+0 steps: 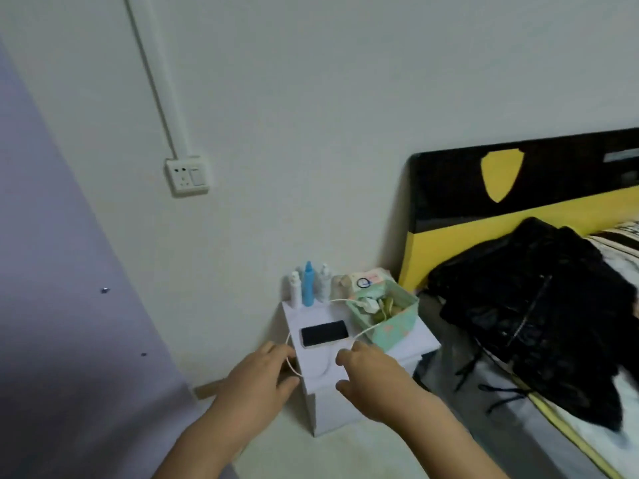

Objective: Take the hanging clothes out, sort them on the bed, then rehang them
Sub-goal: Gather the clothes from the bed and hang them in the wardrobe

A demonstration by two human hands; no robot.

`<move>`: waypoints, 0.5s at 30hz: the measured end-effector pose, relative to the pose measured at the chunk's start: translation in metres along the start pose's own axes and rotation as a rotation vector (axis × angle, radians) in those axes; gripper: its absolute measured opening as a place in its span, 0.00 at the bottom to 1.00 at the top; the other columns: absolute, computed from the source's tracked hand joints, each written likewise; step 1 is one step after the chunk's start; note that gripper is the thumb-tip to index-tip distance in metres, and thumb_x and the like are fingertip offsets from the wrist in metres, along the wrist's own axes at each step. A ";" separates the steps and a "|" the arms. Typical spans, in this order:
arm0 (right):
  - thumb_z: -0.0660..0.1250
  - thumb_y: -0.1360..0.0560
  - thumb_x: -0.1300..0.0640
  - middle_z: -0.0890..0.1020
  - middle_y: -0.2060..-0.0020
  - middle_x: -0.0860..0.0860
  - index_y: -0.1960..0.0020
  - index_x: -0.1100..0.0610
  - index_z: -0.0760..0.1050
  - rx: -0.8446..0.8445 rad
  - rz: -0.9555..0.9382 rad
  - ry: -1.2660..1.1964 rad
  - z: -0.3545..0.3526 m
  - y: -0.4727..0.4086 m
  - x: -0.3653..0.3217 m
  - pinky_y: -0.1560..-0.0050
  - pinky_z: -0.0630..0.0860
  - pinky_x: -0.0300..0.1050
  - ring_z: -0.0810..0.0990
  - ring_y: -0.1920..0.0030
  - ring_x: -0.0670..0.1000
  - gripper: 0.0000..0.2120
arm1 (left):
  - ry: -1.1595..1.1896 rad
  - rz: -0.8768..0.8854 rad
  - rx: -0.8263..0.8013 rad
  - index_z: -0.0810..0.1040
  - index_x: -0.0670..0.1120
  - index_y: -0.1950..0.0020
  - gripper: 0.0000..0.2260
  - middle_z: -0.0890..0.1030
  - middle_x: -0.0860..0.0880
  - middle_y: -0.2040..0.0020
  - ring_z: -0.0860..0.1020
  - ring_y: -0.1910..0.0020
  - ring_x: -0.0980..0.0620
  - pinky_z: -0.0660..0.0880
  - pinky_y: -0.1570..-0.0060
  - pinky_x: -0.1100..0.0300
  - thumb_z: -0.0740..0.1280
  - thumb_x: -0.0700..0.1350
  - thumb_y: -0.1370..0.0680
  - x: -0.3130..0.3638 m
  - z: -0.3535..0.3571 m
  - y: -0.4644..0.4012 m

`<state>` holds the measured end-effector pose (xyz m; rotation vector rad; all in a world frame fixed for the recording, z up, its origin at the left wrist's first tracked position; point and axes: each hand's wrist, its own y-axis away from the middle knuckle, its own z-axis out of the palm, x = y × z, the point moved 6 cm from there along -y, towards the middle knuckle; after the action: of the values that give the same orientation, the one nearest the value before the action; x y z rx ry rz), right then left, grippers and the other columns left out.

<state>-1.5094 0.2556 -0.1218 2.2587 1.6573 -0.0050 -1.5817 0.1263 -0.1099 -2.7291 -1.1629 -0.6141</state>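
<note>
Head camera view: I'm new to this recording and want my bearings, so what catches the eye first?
The two hands, left hand and right hand, reach over a small white nightstand, a white cable looping between them. A dark phone lies on the nightstand, with a blue bottle behind it. To the right, black clothes are heaped on the bed below the black-and-yellow headboard.

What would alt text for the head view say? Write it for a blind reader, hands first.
Both hands, the left hand and right hand, reach over a small white nightstand holding a phone and a white cable. A pile of black clothes lies on the bed at right.
</note>
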 end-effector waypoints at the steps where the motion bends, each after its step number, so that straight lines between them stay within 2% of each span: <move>1: 0.58 0.21 0.52 0.69 0.37 0.57 0.33 0.57 0.66 0.000 0.045 -0.003 -0.001 0.005 0.016 0.39 0.69 0.52 0.68 0.36 0.58 0.18 | -0.005 0.032 -0.020 0.68 0.53 0.35 0.15 0.70 0.55 0.38 0.73 0.41 0.56 0.68 0.44 0.64 0.61 0.50 0.22 0.011 0.006 -0.010; 5: 0.58 0.20 0.51 0.69 0.37 0.57 0.33 0.57 0.66 0.018 0.189 -0.020 -0.007 0.024 0.076 0.42 0.69 0.52 0.68 0.37 0.59 0.19 | 0.010 0.126 -0.087 0.67 0.52 0.33 0.16 0.68 0.54 0.35 0.73 0.42 0.54 0.67 0.47 0.64 0.60 0.50 0.21 0.054 0.029 -0.042; 9: 0.58 0.21 0.51 0.70 0.40 0.58 0.36 0.58 0.67 0.054 0.296 -0.060 -0.013 0.041 0.137 0.46 0.69 0.51 0.68 0.39 0.59 0.16 | 0.031 0.223 -0.144 0.66 0.51 0.33 0.16 0.68 0.54 0.34 0.71 0.37 0.54 0.68 0.38 0.60 0.60 0.49 0.21 0.103 0.052 -0.072; 12: 0.58 0.21 0.51 0.71 0.43 0.58 0.40 0.59 0.69 0.076 0.375 -0.073 -0.019 0.052 0.186 0.49 0.68 0.51 0.70 0.41 0.59 0.15 | 0.025 0.285 -0.164 0.68 0.52 0.35 0.15 0.70 0.55 0.36 0.72 0.40 0.56 0.69 0.41 0.62 0.62 0.50 0.21 0.146 0.071 -0.099; 15: 0.59 0.22 0.53 0.70 0.42 0.57 0.37 0.58 0.68 0.083 0.449 -0.096 -0.032 0.065 0.238 0.46 0.69 0.51 0.69 0.39 0.60 0.16 | 0.007 0.341 -0.170 0.68 0.52 0.35 0.16 0.70 0.55 0.36 0.72 0.40 0.55 0.69 0.44 0.62 0.61 0.50 0.22 0.195 0.089 -0.128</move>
<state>-1.3794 0.4673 -0.1222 2.5987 1.0922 -0.0742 -1.5226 0.3682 -0.1183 -2.9634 -0.6435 -0.6988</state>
